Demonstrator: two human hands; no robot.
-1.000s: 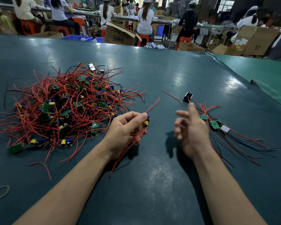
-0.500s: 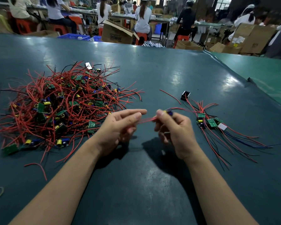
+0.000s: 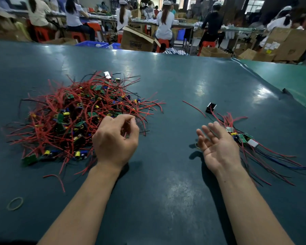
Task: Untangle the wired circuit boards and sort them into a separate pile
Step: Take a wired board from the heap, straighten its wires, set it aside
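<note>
Fingers of the left hand (image 3: pixel 116 140) are curling, holding nothing, over the tangled pile (image 3: pixel 74 117) for another board; right hand (image 3: pixel 217 147) is lying open-palmed beside the sorted pile (image 3: pixel 245 138)

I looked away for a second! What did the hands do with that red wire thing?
The right hand let the wired board go onto the small sorted pile and now lies open. The left hand released it too and went back to the big tangle, fingers curled. The rubber band stayed put.
</note>
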